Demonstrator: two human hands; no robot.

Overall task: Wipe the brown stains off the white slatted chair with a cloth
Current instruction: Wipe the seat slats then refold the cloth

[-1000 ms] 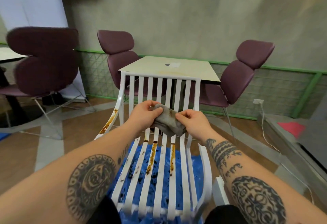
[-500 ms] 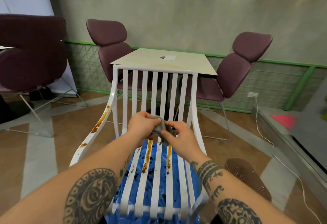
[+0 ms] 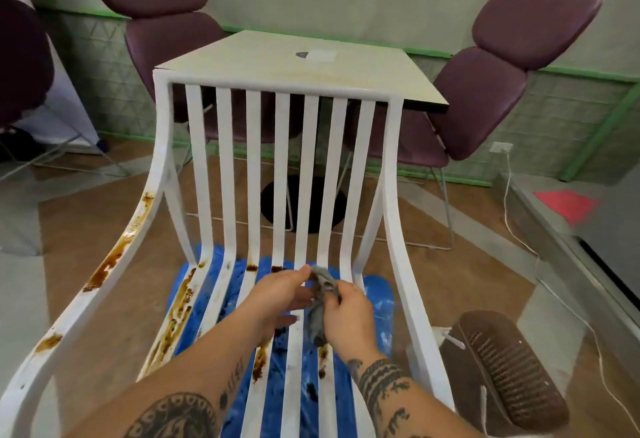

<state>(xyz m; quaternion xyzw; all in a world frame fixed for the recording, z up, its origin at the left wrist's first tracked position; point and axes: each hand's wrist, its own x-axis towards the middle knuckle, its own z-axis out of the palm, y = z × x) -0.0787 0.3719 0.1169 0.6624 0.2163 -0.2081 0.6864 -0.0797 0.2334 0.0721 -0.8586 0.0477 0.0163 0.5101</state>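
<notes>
The white slatted chair [image 3: 280, 86] fills the middle of the view, its back facing away from me. Brown stains [image 3: 114, 257] streak its left armrest, and more stains [image 3: 178, 309] run down the left and middle seat slats. A crumpled grey cloth [image 3: 320, 299] hangs just above the seat slats. My right hand [image 3: 349, 316] grips its lower part, and my left hand [image 3: 280, 294] pinches its top edge with fingertips. Both forearms reach in from below.
A blue sheet [image 3: 377, 299] lies on the floor under the chair. A brown wicker basket [image 3: 502, 368] stands at its right side. Behind are a beige table [image 3: 363, 70] and purple chairs [image 3: 491, 81]. A white cable [image 3: 519, 237] runs along the floor at right.
My view has moved closer and tilted down onto the seat. Both hands have lowered the cloth from the chair back's level to just above the seat slats, bunching it tighter.
</notes>
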